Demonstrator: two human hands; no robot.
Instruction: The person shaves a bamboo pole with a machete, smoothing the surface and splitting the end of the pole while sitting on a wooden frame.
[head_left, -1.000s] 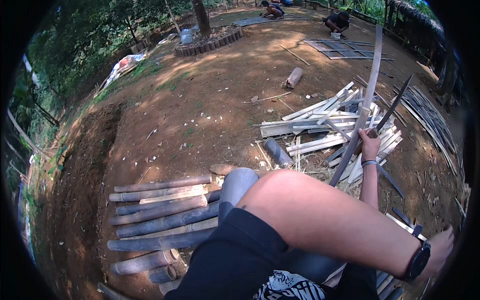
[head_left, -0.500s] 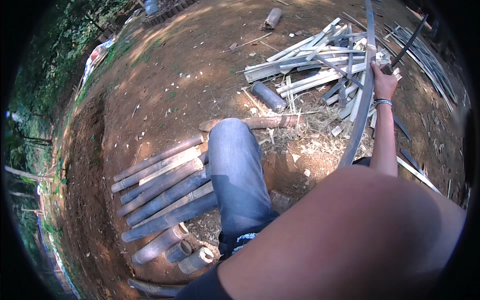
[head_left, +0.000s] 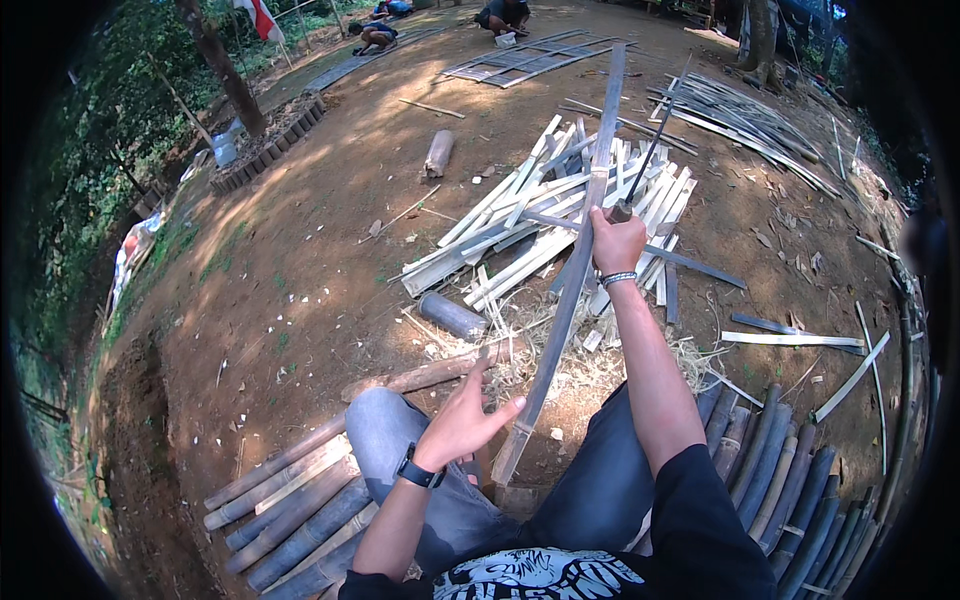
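Observation:
My right hand [head_left: 617, 243] is closed round the handle of a machete [head_left: 655, 140], its dark blade pointing up and away. The same hand also grips a long split bamboo strip [head_left: 572, 275], with the thumb laid along it. This strip slants from the far side down to between my knees. My left hand [head_left: 465, 420] is open, thumb and fingers spread, just left of the strip's near end and apart from it. Beyond my knees lies a short bamboo log [head_left: 420, 378], with pale shavings [head_left: 520, 365] around it.
A heap of split bamboo pieces [head_left: 530, 250] lies ahead, with a dark bamboo section [head_left: 452, 317] beside it. Bamboo poles [head_left: 300, 520] lie at my left and more poles [head_left: 790, 480] at my right. Farther off, people [head_left: 503, 18] crouch near a bamboo lattice [head_left: 540, 58].
The view has swung right and up. An arm that covered the lower right has moved away, and my left hand now shows. My right hand still holds the strip and machete.

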